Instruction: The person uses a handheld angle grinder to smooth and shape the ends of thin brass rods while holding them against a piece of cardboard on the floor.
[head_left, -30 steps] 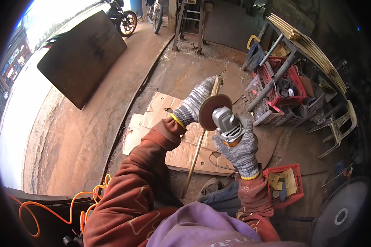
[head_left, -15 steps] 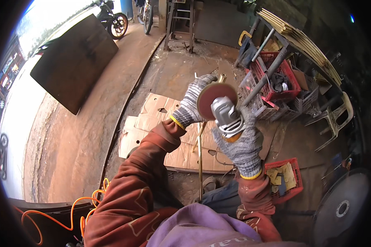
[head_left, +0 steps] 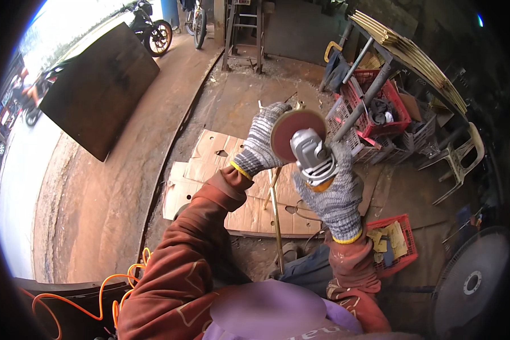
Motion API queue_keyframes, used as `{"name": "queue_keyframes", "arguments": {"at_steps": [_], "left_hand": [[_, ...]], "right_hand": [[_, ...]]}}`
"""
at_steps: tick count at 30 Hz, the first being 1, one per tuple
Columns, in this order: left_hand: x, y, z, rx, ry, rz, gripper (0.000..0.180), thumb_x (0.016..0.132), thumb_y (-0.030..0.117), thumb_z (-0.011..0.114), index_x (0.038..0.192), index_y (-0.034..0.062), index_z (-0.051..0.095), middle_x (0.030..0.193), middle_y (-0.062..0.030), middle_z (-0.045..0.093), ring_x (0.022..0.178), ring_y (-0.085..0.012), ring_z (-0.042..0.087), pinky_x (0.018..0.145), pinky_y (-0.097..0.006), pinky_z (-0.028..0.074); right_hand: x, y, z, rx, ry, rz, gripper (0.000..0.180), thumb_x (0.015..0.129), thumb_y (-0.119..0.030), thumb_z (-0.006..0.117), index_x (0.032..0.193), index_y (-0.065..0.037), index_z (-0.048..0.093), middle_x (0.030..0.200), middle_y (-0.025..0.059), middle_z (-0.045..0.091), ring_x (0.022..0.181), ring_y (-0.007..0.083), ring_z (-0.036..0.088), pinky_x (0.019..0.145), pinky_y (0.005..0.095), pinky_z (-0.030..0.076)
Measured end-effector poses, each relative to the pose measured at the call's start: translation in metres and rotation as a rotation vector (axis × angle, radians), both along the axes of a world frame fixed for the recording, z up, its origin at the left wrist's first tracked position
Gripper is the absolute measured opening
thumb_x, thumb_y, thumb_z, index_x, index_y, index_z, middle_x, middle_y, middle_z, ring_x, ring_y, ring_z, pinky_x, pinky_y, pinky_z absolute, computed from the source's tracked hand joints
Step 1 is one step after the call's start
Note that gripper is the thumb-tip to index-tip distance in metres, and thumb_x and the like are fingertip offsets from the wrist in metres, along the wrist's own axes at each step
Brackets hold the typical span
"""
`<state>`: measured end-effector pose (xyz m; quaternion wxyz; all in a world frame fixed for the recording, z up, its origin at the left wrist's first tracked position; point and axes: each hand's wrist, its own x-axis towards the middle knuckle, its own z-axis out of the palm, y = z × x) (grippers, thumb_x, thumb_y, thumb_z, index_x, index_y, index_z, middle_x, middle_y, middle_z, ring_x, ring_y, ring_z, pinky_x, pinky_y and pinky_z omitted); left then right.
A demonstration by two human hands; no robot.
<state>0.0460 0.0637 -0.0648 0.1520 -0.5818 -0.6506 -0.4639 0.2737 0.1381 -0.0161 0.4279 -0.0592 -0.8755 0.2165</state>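
My right hand [head_left: 337,207], in a grey-and-white knit glove with a yellow cuff edge, is closed round the body of an angle grinder [head_left: 310,152]. Its round reddish-brown disc [head_left: 284,131] faces up toward me, close beside my left hand [head_left: 259,141]. That hand wears a matching glove and is wrapped round thin brass-coloured metal tubing [head_left: 276,218], whose long bar runs down toward my legs. Disc and glove cover the gripped part and the far joint, so I cannot tell whether the disc touches the metal. Below both hands lies flattened cardboard [head_left: 209,164] with holes in it.
Red crates [head_left: 399,110] and a rack of brass-coloured strips [head_left: 408,48] stand at the right, near a plastic chair [head_left: 464,153]. A red basket [head_left: 408,258] and a fan [head_left: 473,280] are nearer. An orange hose [head_left: 102,294] coils at lower left; a dark board [head_left: 102,90] leans beyond.
The near end of the tubing has swung slightly to the right. Both hands keep their grips, with the grinder almost still. A motorcycle with a rider has appeared on the road at far left.
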Motion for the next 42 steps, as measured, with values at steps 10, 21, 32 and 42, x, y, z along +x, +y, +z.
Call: {"name": "queue_keyframes", "arguments": {"at_steps": [10, 21, 32, 42], "left_hand": [[0.012, -0.004, 0.008, -0.007, -0.063, -0.09, 0.098, 0.064, 0.04, 0.093, 0.142, -0.0017, 0.05, 0.138, -0.0269, 0.055, 0.132, -0.0419, 0.052, 0.113, -0.044, 0.042], [-0.004, 0.006, -0.015, -0.092, -0.378, -0.305, 0.11, 0.061, 0.048, 0.095, 0.148, 0.0016, 0.047, 0.145, -0.0263, 0.051, 0.14, -0.042, 0.046, 0.119, -0.044, 0.036], [0.001, 0.006, -0.007, 0.046, -0.192, -0.216, 0.091, 0.061, 0.048, 0.092, 0.133, 0.0041, 0.06, 0.133, -0.0256, 0.06, 0.123, -0.0451, 0.058, 0.107, -0.045, 0.047], [0.008, 0.006, 0.009, 0.019, 0.02, -0.018, 0.091, 0.058, 0.046, 0.094, 0.129, 0.0016, 0.06, 0.126, -0.0245, 0.063, 0.119, -0.0438, 0.061, 0.104, -0.046, 0.049]], "right_hand": [[0.001, 0.011, 0.005, -0.027, -0.027, -0.014, 0.077, 0.074, -0.032, 0.093, 0.135, -0.011, 0.05, 0.104, 0.0125, 0.072, 0.088, 0.0305, 0.075, 0.078, 0.0417, 0.06], [-0.003, 0.003, 0.015, 0.021, -0.026, 0.014, 0.076, 0.074, -0.034, 0.092, 0.133, -0.011, 0.05, 0.103, 0.0129, 0.073, 0.088, 0.0328, 0.075, 0.077, 0.0422, 0.06], [0.0, -0.003, 0.018, 0.112, -0.04, -0.038, 0.073, 0.075, -0.033, 0.091, 0.133, -0.01, 0.051, 0.108, 0.0129, 0.072, 0.093, 0.0329, 0.075, 0.081, 0.0438, 0.06], [0.002, 0.001, 0.018, 0.133, -0.032, -0.076, 0.075, 0.074, -0.035, 0.092, 0.133, -0.012, 0.052, 0.106, 0.012, 0.072, 0.09, 0.0328, 0.075, 0.078, 0.0433, 0.06]]}}
